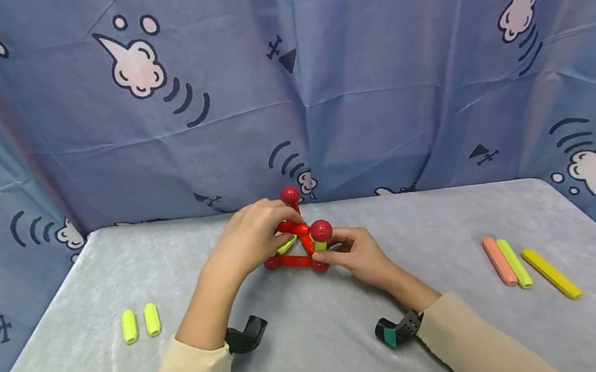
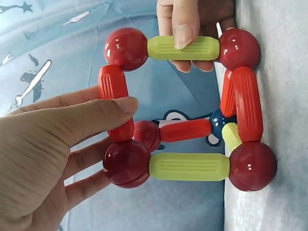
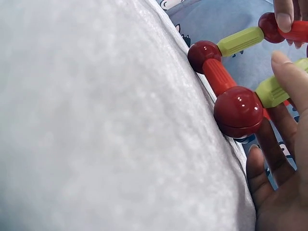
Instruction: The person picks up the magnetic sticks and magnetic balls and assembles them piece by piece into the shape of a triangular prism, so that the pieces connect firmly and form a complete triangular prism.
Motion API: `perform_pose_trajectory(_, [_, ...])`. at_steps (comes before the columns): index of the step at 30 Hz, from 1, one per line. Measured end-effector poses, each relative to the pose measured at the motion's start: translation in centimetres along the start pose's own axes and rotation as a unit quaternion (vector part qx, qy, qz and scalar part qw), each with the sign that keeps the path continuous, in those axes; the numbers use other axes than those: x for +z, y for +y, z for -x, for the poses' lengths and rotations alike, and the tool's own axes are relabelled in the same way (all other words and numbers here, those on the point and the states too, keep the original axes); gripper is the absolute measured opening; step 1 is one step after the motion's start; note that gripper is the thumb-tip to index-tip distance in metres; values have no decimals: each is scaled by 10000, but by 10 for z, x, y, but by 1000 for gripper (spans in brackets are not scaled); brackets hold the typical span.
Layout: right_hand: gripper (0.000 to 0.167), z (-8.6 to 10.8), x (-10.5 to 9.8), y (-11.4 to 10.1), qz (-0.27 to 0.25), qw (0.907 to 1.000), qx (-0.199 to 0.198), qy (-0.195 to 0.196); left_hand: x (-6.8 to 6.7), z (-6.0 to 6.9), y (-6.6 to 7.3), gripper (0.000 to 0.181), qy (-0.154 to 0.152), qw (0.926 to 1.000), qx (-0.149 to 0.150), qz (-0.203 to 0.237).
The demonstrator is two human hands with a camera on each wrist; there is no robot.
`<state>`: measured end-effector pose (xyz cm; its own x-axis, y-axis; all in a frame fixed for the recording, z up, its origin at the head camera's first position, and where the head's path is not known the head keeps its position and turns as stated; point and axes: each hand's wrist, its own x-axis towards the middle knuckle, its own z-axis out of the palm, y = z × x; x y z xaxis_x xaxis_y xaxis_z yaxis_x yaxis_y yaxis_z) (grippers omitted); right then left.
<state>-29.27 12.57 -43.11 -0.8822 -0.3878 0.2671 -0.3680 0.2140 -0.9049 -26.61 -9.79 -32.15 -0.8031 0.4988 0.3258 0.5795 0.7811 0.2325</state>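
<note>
**Fingers [image 1: 282, 216] of both hands grip a frame of balls and rods**

Left hand [image 1: 254, 232]: the thumb lies across the upper red rod [image 2: 113, 83] with other fingers behind it, closed on the rod with no visible gap. Right hand [image 1: 361, 259]: thumb and fingers pinch the light green right upright [image 2: 206, 48] from either side.

The frame [image 1: 294, 261] stands on the far part of the table [image 1: 327, 353], near the blue patterned curtain [image 1: 245, 155]. Its front is a four-sided shape with a dark red ball at each corner. A lower red rod [image 2: 249, 103] lies along the table, and a light green left upright [image 2: 189, 167] matches the pinched one. Behind, a blue ball [image 2: 219, 126] joins the base through a short green rod [image 2: 231, 136] and a red one [image 2: 228, 96]; from it rises another red rod [image 2: 185, 130], topped by a red ball [image 1: 290, 195].

Well to the left lie two light green rods [image 1: 129, 327], side by side but apart. To the right are an orange rod [image 1: 499, 261], a longer green rod [image 1: 514, 263] beside it and a yellow rod [image 1: 551, 273] lying aslant.
</note>
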Motion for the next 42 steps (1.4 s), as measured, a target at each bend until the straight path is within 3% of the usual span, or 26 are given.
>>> perform_pose_trajectory(6, [33,0,0,-1,-49,10000,4,4,0,-1,1,22,10,9999,-48,-164])
perform_pose_trajectory(14, [31,0,1,0,-6,9999,-81,-61,4,-2,2,23,82,9992,105,-376])
perform_pose_trajectory(19, [29,0,0,1,290,9994,-78,-190,4,-2,2,23,-26,9996,-39,-265])
perform_pose_trajectory(25, [27,-1,-1,1,625,9970,-99,-455,-2,0,-6,25,-202,9982,-568,-5])
perform_pose_trajectory(30, [31,1,-3,-1,458,9949,-80,-891,-11,6,-18,40,-418,9900,-1293,388])
perform_pose_trajectory(33, [34,1,-5,-5,172,9900,-89,-1394,-17,11,-23,52,-716,9798,-1775,588])
perform_pose_trajectory(35, [36,2,-6,-9,-54,9836,-18,-1801,-19,15,-25,58,-1124,9695,-2082,631])
perform_pose_trajectory(37, [37,2,-6,-12,-193,9779,75,-2081,-20,19,-25,54,-1769,9508,-2464,627])
perform_pose_trajectory(39, [34,1,-5,-13,-232,9783,193,-2051,-20,25,-25,44,-2434,9276,-2780,547])
perform_pose_trajectory(41, [31,0,-4,-13,-106,9858,329,-1642,-18,30,-22,37,-2963,9083,-2903,541])
perform_pose_trajectory(42, [29,0,-4,-12,-25,9903,396,-1329,-16,32,-20,35,-3134,9030,-2874,619])
